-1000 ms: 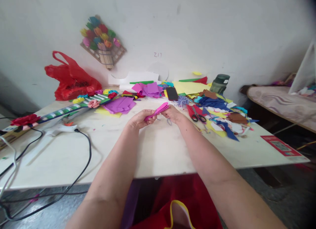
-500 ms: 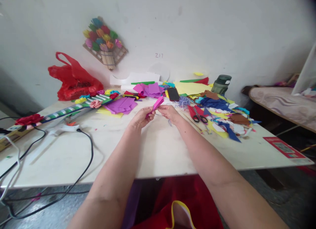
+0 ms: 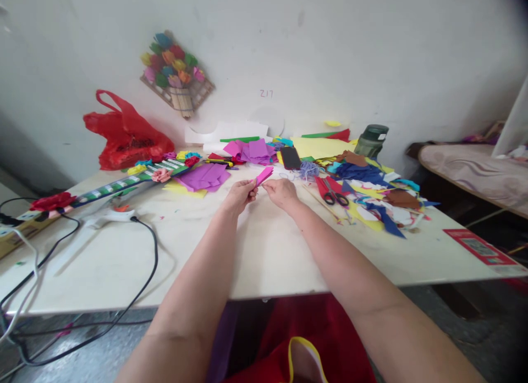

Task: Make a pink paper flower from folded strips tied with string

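At the lower left of the frame, a black cable [image 3: 156, 251] loops over the near edge of the table [image 3: 264, 262]; a passing leg or elbow could snag it and drag the white tool [image 3: 119, 215] it runs to.

In the middle of the frame, the left hand [image 3: 242, 196] is closed on a narrow pink paper [image 3: 265, 175], its far end standing out tilted toward the upper right. Pinched too hard, the paper may crease; held too loosely, its layers could slip apart. The right hand [image 3: 282, 192] is just beside it, fingertips drawn together; whether a strand lies between them is too small to tell. A sharp pull from that side could tear the paper or twist it out of line.

Right of centre, the sticks [image 3: 324, 204] and scissors [image 3: 333, 193] lie near the right forearm, where a sideways sweep could knock them. Beyond, the loose yarn [image 3: 309, 170] could tangle with the scraps [image 3: 371, 190] or catch on the phone [image 3: 290, 158].

Left of centre, the purple sheets [image 3: 204, 176] lie loose, so a brushing sleeve or draught could scatter them. Farther back, at the upper right, the bottle [image 3: 370, 141] could topple if bumped.
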Tool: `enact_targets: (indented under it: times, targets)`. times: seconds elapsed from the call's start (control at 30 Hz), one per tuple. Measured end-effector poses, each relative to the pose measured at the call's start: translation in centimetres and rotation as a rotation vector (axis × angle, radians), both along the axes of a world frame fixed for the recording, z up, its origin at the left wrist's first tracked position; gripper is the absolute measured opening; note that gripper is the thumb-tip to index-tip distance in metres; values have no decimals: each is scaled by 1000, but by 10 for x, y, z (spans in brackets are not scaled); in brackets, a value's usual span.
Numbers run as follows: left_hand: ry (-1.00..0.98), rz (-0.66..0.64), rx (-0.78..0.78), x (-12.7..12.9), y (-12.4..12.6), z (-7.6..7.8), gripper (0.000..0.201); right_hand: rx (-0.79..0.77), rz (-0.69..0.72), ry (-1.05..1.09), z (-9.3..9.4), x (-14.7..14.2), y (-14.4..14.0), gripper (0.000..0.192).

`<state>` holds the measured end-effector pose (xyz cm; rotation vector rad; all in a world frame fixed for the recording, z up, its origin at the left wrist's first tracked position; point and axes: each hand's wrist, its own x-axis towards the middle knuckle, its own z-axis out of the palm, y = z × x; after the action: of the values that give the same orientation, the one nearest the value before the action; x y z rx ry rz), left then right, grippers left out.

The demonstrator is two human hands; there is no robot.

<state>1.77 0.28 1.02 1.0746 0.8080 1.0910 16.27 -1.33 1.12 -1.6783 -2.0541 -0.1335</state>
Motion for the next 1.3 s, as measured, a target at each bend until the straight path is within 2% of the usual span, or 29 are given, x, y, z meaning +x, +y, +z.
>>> enact_targets:
  times: [0.2,0.4,0.6,0.97,1.1,1.3]
  targets:
    - [39,30,49,1,2,-4,24,15,33,-114,3,-3,-4,34]
    - [92,96,134,0,5,-6,25,6,94,-100,4,-6,-6,32]
    - [360,229,256,0,6,-6,24,-33,138,-66,4,-3,-2,30]
    - [802,312,360,-4,8,-2,21,-63,159,-62,11,2,-2,27]
    - [891,253,408,-5,4,1,23,-45,152,-46,16,8,-2,26]
    - [865,12,389,-7,-4,7,25,-63,179,68,22,22,0,23]
